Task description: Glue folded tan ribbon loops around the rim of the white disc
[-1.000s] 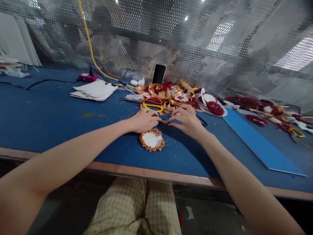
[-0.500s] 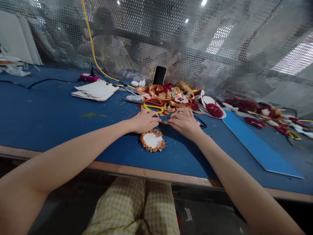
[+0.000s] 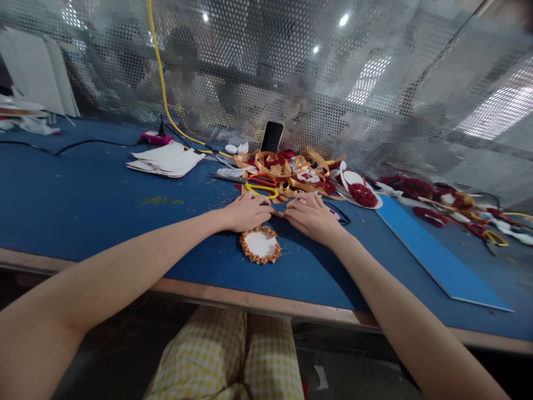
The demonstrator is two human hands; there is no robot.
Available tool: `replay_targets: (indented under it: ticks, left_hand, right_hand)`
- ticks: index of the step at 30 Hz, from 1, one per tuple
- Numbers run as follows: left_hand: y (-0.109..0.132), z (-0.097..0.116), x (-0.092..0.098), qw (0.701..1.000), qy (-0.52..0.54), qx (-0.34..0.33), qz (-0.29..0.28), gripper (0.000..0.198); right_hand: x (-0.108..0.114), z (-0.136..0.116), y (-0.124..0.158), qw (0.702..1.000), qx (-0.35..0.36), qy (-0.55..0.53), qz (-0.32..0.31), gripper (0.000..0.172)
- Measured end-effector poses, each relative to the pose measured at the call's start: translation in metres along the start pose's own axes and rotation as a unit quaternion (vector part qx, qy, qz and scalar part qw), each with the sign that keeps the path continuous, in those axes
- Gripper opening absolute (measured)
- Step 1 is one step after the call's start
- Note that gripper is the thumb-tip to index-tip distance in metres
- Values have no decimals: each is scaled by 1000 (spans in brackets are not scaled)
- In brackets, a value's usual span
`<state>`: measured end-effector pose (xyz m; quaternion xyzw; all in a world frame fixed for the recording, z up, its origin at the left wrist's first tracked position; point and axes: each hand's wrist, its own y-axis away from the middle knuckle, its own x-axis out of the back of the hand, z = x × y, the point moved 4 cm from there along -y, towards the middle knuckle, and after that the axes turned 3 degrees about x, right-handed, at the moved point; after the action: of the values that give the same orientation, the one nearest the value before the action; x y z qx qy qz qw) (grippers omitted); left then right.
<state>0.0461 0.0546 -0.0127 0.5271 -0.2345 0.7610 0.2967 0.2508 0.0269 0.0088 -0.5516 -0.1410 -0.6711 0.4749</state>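
Both of my hands rest low over the blue table, fingertips close together. My left hand (image 3: 246,211) pinches one end of a short piece of orange-gold ribbon (image 3: 278,213). The other end is between the fingers of my right hand (image 3: 311,217). Just below them lies a white disc (image 3: 260,244) edged with a ruffle of the same gold ribbon, touched by neither hand. Scissors (image 3: 262,186) with red and yellow handles lie right behind my left hand. A heap of loose gold ribbon (image 3: 287,166), with dark red and white bits in it, spreads behind both hands.
A phone (image 3: 272,136) leans upright behind the heap. White sheets (image 3: 165,159) are stacked at left, near a pink power socket (image 3: 156,138). A bright blue board (image 3: 441,255) lies at right, beside dark red rosettes (image 3: 363,195). Perforated metal sheeting (image 3: 245,66) closes off the back.
The whole view has shifted slightly, so things sit a little lower. My hands keep hold of the ribbon in almost the same place; the ruffled disc has stayed put.
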Motion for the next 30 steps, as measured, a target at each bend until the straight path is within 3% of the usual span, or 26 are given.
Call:
replay_targets:
  ticks: [3,8,13,18,22,25,30]
  left_hand:
    - [-2,0,0,1000,3,-1,16,54]
    - [-1,0,9,989,30,-38,142,43]
    - [6,2,23,963,155,42,215,26]
    - [13,11,25,913,357,121,158,25]
    - [16,23,18,827,537,150,76,19]
    - [18,30,12,774,608,176,24,16]
    - [19,32,9,709,677,196,22,17]
  right_hand:
    - [-1,0,-1,1000,-30,0,4,24]
    - [-4,4,0,994,-92,-39,40,21]
    - [-4,7,1,982,-148,-75,89,18]
    - [8,7,3,963,-181,-71,188,13]
    - [22,-7,1,955,-87,-70,275,5]
    - [29,-19,-3,950,-31,-77,300,11]
    - [36,-28,-6,942,-12,-97,322,21]
